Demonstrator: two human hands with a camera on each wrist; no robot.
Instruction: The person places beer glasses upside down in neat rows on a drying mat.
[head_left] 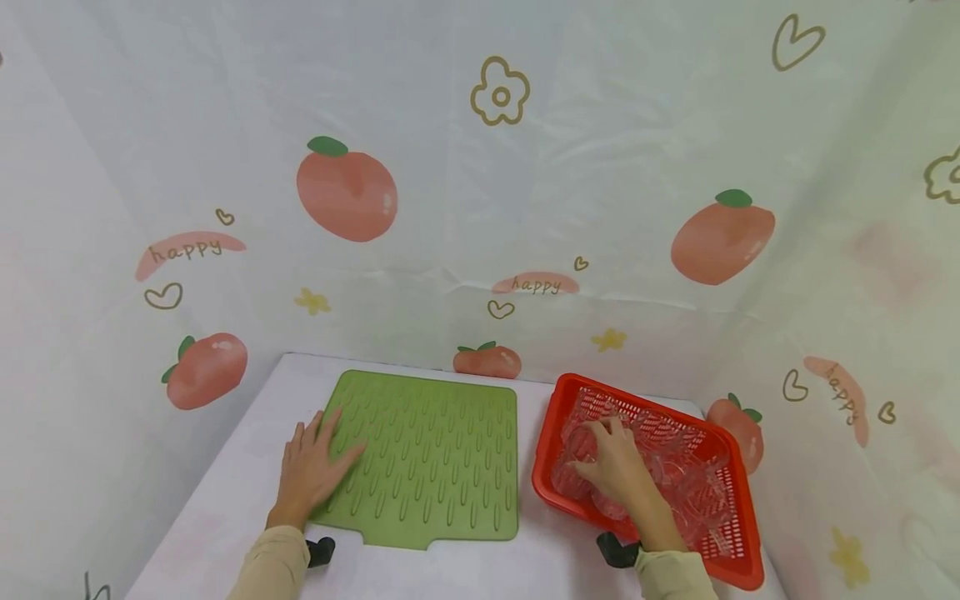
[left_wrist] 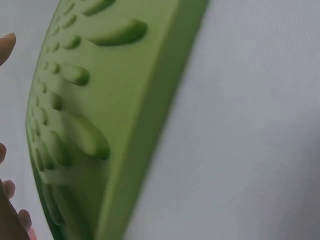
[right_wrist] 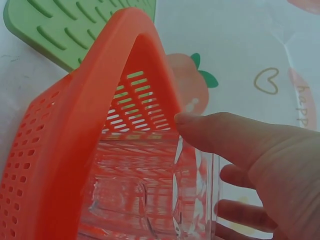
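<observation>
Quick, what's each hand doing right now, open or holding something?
Left hand: open, at the left edge of the green ridged mat.
Right hand: at a clear cup in the red basket; whether it grips cannot be told.

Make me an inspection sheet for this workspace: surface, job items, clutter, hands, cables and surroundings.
Surface: white table, mat and basket side by side on it.
Job's things: green mat with raised ridges; red basket to its right, holding several clear glasses.
Clutter: nothing seen.
Left hand: at the mat's left edge, fingers spread.
Right hand: in the basket area, thumb and fingers at a glass; whether it grips is unclear.
Cables: nothing seen.
Surroundings: pale sheeting printed with red fruit, hearts, flowers and "happy".
</observation>
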